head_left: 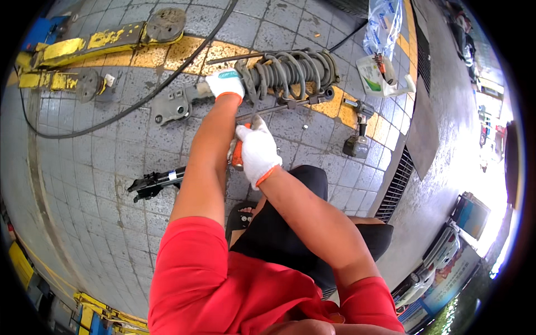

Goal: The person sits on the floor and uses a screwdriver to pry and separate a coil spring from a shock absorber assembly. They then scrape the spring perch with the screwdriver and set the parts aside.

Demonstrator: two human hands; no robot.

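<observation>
White-gloved left hand looks closed round coil-spring strut; right hand curls about orange tool; I'd pin strut against tiled floor, stopping roll.

The spring strut lies on the floor, left of the power tool and jug.

Coil-spring strut: dark grey, lying sideways on the tiled floor.
Rod: slender, alongside the strut.
Orange tool: partly hidden, near the rod.
</observation>
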